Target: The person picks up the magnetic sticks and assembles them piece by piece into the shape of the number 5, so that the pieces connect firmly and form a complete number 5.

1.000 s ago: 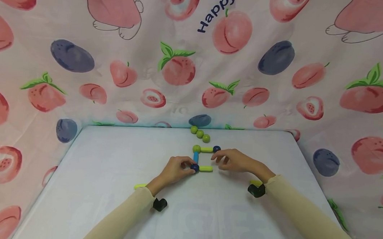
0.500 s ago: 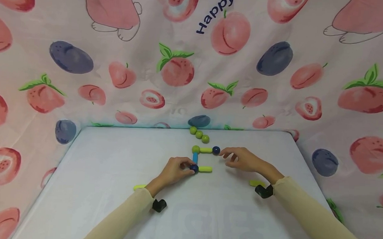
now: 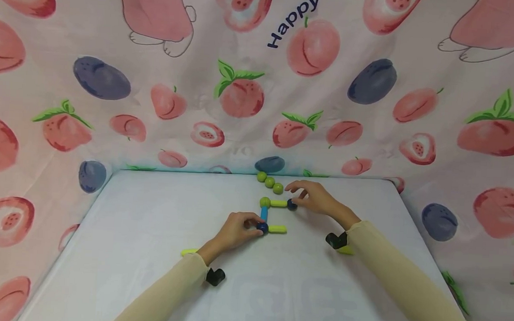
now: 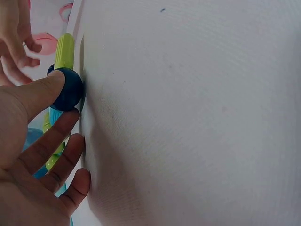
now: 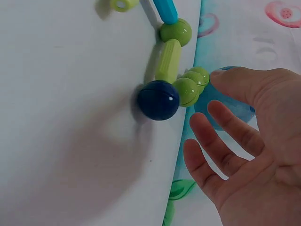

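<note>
Pinching navy ball [image 3: 262, 228], left hand [image 3: 234, 231]; right hand [image 3: 318, 198] hovers.

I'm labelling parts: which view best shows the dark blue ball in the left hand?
Left wrist: the dark blue ball looks largest there, though the thumb covers part. The head view shows it small, gripped by the left hand; the right wrist view misses it.

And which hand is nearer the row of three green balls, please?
The right hand, just right of the row; the left hand is farther off, on its near side.
</note>
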A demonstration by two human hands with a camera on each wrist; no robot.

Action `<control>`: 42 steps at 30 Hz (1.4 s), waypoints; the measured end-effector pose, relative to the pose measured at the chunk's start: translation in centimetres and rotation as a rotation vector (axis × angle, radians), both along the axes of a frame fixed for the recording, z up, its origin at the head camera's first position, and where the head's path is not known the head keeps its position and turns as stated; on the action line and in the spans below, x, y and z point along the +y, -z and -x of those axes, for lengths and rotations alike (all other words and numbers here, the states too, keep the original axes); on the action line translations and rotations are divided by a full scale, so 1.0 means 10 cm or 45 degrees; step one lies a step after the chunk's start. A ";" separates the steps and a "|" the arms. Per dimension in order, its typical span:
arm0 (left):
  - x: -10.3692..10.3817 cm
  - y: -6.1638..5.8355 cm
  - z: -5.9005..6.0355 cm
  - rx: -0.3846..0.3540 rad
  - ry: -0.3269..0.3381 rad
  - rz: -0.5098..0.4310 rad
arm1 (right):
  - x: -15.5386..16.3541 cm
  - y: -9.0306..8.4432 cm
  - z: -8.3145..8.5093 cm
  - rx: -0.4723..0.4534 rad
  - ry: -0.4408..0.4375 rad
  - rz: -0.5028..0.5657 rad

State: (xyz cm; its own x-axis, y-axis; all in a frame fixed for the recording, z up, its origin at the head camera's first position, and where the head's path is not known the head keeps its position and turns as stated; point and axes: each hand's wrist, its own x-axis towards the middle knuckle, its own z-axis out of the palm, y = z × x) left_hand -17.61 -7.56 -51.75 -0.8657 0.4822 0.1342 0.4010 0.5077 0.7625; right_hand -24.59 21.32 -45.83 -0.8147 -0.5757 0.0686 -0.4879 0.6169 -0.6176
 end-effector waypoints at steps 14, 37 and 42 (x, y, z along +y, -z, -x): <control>-0.01 0.00 0.01 -0.012 0.001 0.008 | -0.32 0.01 0.37 -0.184 0.070 -0.145; -0.01 0.03 0.02 0.039 0.009 -0.002 | -0.42 0.18 0.49 -0.218 0.078 -0.157; -0.02 0.03 0.02 0.024 0.010 0.003 | -0.41 0.19 0.50 -0.231 0.110 -0.176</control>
State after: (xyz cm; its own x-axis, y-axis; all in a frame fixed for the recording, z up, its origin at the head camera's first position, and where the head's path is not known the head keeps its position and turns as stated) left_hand -17.78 -7.73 -52.09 -0.8590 0.4896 0.1495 0.4197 0.5064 0.7533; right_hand -29.54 17.24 -47.75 -0.8530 -0.4973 -0.1581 -0.3186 0.7363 -0.5970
